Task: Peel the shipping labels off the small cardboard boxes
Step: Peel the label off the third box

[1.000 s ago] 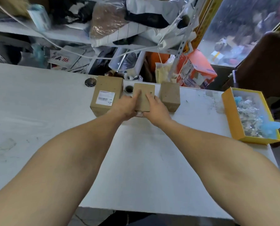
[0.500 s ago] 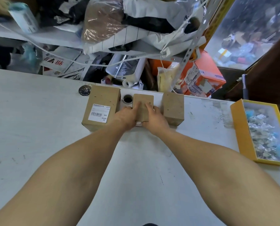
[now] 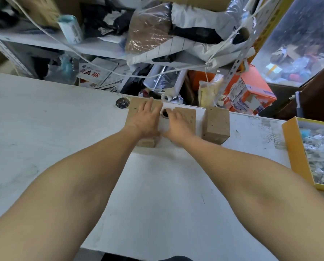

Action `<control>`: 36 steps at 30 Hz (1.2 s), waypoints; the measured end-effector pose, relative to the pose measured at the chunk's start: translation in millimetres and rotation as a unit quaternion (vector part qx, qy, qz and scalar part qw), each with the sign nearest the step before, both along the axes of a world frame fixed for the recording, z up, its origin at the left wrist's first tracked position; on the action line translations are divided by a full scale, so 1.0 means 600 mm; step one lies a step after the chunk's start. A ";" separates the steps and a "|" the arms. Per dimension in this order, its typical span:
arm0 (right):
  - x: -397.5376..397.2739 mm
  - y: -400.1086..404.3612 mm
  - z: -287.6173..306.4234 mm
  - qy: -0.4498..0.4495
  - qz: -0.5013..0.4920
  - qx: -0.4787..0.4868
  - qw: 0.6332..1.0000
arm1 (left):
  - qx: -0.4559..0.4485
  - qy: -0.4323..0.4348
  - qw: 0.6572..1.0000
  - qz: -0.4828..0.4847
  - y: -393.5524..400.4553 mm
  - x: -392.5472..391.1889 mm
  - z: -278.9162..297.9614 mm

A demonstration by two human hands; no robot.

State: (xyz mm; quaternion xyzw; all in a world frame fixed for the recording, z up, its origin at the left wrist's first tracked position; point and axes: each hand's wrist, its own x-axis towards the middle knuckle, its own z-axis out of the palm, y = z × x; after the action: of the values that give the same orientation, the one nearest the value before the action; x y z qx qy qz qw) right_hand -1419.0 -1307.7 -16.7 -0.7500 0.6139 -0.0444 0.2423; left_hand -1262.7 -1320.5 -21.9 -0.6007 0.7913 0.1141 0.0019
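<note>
Left hand (image 3: 145, 119) shifted from middle box (image 3: 187, 117) onto labelled left box (image 3: 148, 143), fingers spread flat; right hand (image 3: 178, 125) loose on middle box. Next label targeted.

So that's three small cardboard boxes (image 3: 216, 124) on the table (image 3: 44, 129), two hands (image 3: 146, 119), and one yellow tray (image 3: 296, 157).

bench (image 3: 44, 140) top: white, matt, scuffed w/ grey smudges. 3 boxes: plain brown cardboard, matt, kinda rough – right box (image 3: 216, 123) speckled. tray (image 3: 296, 157): yellow card, smooth. bag on shelf (image 3: 148, 32): clear glossy plastic. shelf upright (image 3: 238, 59): perforated metal strip.
</note>
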 end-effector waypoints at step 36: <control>0.006 0.251 0.036 -0.083 -0.045 0.027 0.995 | 0.050 0.075 0.996 0.012 0.276 0.066 0.027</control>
State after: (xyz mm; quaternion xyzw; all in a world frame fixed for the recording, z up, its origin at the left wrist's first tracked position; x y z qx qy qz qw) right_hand -1415.4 -1157.3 5.1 -0.7083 0.6260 -0.1009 0.3102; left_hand -1222.8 -1154.7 -5.8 -0.5991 0.7751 0.1985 -0.0289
